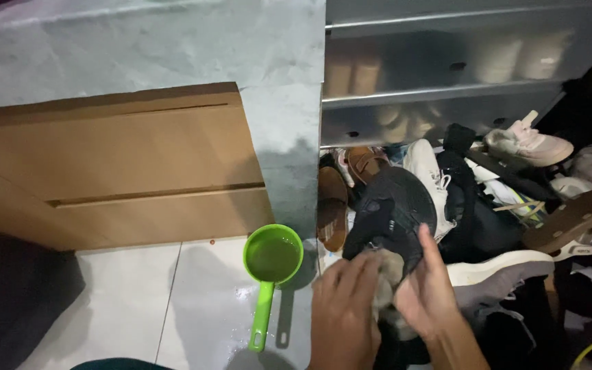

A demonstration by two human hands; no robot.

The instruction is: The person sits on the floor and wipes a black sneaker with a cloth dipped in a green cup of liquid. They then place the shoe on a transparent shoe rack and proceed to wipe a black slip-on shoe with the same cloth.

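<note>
Lying open on the near left: bare white floor tiles [125,301], interrupted only by a green scoop [272,260] standing just left of the hands. Blocking the far left: a leaning wooden board [118,164] and grey wall [282,137]. Crowding the whole right side: a heaped shoe pile [488,212], touching both hands, backed by shelves [440,92].

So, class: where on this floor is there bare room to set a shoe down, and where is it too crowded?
Free: the white tiled floor left of the green scoop, bordered by the wooden door behind. Crowded: the shoe pile right of the scoop, below the shelves, where the left hand and right hand grip a black sandal.
</note>
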